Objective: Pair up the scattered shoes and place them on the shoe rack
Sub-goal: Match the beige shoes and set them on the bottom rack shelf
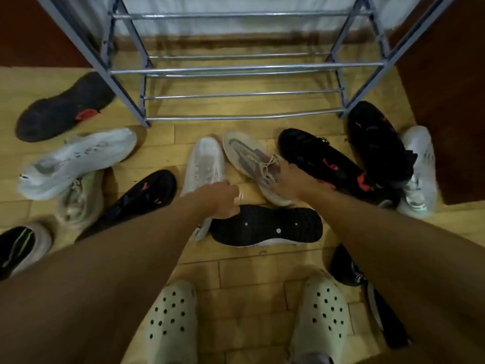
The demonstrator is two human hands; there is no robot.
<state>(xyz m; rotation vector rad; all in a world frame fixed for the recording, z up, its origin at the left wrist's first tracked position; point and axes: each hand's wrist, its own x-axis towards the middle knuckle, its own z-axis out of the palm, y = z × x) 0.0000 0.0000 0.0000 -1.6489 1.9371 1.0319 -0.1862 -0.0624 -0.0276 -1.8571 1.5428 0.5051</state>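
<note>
Reaches forward with the left hand [223, 199], fingers curled over the heel end of a white mesh low-top sneaker [206, 161]; cannot tell whether it actually grips. Just near-side of that hand, shows the black rubber sole of an overturned shoe [265, 227]. Clasps with the right hand [290, 183] the collar of a beige knit lace-up sneaker [249, 156], thumb by the laces, toe pointing away. Looks light and soft-sided, likely to fold if squeezed mid-upper; best taken at the stiffer heel collar. Faces a grey metal tube shoe rack [236, 72] beyond both hands.
</note>
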